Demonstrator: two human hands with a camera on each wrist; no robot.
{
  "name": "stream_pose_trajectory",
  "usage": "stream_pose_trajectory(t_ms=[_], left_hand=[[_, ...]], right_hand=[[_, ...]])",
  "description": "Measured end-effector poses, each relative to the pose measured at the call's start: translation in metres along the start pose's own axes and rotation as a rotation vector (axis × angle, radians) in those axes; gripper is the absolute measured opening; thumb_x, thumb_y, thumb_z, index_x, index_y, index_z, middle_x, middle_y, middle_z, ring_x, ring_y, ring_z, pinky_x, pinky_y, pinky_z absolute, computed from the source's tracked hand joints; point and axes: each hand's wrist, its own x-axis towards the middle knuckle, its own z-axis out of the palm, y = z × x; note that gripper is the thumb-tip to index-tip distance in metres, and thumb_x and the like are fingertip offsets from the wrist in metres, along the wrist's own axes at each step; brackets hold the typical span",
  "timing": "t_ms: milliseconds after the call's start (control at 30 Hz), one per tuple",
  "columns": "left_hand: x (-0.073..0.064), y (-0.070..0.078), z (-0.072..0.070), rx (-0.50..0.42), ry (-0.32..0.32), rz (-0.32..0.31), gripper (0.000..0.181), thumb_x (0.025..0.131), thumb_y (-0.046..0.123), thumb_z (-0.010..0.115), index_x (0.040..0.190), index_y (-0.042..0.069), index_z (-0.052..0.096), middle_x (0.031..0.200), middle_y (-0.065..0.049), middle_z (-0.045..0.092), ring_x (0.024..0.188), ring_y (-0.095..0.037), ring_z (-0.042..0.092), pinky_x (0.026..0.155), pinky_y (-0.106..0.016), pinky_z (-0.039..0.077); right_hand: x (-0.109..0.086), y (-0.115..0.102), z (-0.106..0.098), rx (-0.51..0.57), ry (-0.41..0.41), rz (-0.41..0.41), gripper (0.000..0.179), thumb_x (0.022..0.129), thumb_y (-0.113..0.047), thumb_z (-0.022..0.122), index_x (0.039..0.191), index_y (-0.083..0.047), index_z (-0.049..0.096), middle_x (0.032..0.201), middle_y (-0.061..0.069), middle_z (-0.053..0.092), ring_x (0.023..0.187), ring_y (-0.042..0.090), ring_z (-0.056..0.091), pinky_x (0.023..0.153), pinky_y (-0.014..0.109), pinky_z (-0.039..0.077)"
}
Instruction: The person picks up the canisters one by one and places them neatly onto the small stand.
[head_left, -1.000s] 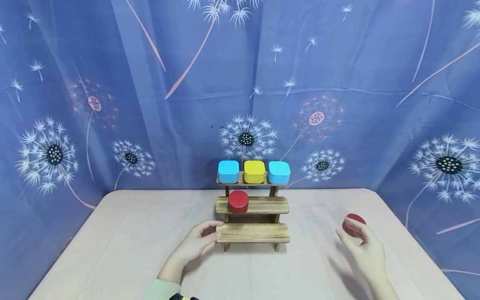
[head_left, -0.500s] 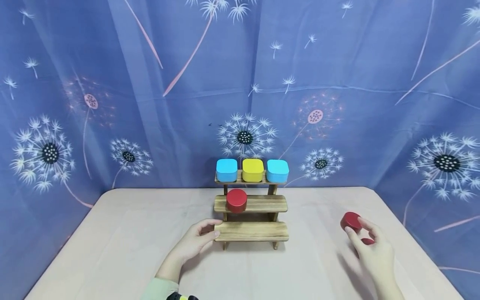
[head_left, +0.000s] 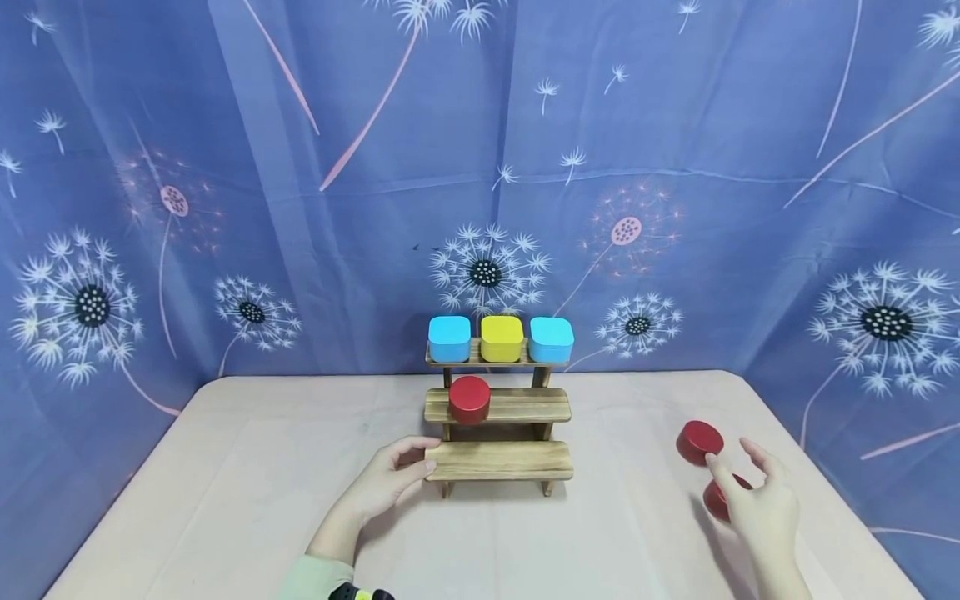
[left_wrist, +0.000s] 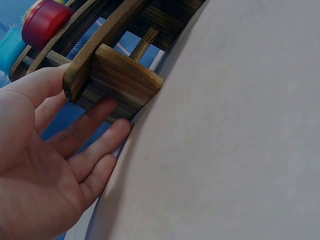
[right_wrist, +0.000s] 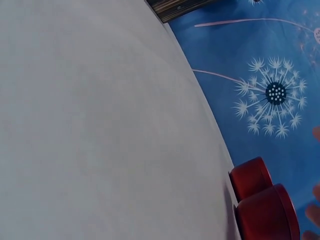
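Note:
A three-tier wooden stand stands mid-table. My left hand holds the left end of its lowest tier, the thumb and a finger at the board's edge in the left wrist view. On the right, my right hand hovers over a round red tin, thumb and finger spread and partly covering it. Just behind it stands another red tin, near the thumb tip. Both tins appear side by side in the right wrist view, with only fingertips of that hand at its right edge.
On the stand's top tier sit a blue box, a yellow box and another blue box. A third round red tin rests on the middle tier, left of centre. A blue dandelion-print cloth hangs behind the table.
My right hand has left the farther red tin and moved back toward me and to the right, over the nearer tin, which was mostly hidden before. My left hand stays at the stand.

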Motion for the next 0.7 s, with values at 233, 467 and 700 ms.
stream_pose_trajectory(t_ms=[233, 467, 700], left_hand=[[-0.0009, 0.0005, -0.0005, -0.023, -0.013, -0.007, 0.043, 0.091, 0.019, 0.062, 0.129, 0.002, 0.053, 0.122, -0.021, 0.057, 0.093, -0.007, 0.058, 0.077, -0.021, 0.052], [-0.0002, 0.0013, -0.0001, -0.01, -0.006, -0.013, 0.042, 0.091, 0.019, 0.062, 0.129, 0.003, 0.054, 0.121, -0.02, 0.057, 0.092, -0.008, 0.056, 0.075, -0.021, 0.051], [-0.0007, 0.0021, 0.0001, -0.004, 0.007, -0.017, 0.041, 0.091, 0.021, 0.062, 0.128, 0.005, 0.055, 0.124, -0.019, 0.056, 0.1, -0.013, 0.055, 0.082, -0.02, 0.049]], right_hand=[[0.0039, 0.0065, -0.0012, -0.036, -0.027, 0.042, 0.063, 0.086, -0.028, 0.066, 0.138, 0.001, 0.043, 0.137, 0.028, 0.043, 0.127, 0.042, 0.039, 0.105, 0.055, 0.031], [0.0057, 0.0091, -0.0024, -0.028, -0.12, 0.12, 0.071, 0.089, -0.035, 0.063, 0.143, 0.0, 0.034, 0.143, 0.027, 0.037, 0.131, 0.043, 0.035, 0.108, 0.055, 0.03], [0.0048, 0.0111, -0.0025, -0.009, -0.202, 0.182, 0.077, 0.09, -0.04, 0.061, 0.147, -0.003, 0.026, 0.144, 0.03, 0.033, 0.132, 0.042, 0.034, 0.104, 0.036, 0.042]])
